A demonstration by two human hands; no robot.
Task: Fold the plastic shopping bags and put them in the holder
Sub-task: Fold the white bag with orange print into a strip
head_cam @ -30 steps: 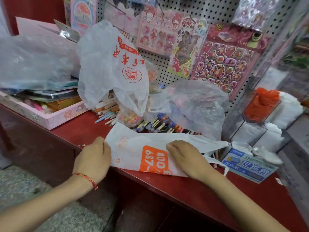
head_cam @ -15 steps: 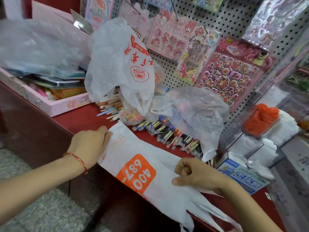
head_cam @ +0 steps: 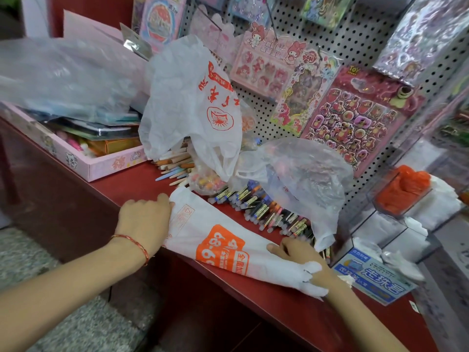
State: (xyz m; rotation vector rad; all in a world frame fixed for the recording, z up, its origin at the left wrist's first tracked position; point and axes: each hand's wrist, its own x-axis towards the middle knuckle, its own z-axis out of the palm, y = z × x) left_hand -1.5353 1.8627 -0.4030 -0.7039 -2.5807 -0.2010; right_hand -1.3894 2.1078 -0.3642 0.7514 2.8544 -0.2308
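**Op:** Since half a second back, the white bag (head_cam: 223,240) has its handle end up on the red counter (head_cam: 266,313) instead of drooping over the near edge. My right hand (head_cam: 299,255) has slid right along it.

**Desk:** Hand poses?

**Op:** My left hand (head_cam: 146,219) is knuckles-up at the bag's left end, fingers bent over the edge and holding it. The right lies low at the handle end, thumb pointing left.

**Desk:** Is the right gripping?

**Op:** I can't tell. The handles drape over the wrist and hide the palm.

**Desk:** Where's the bag?

**Op:** It's folded into a long strip along the counter's near edge, just beside the pens (head_cam: 266,209). The clear holder (head_cam: 380,199) sits far right, well apart and blurred, with orange bags inside.
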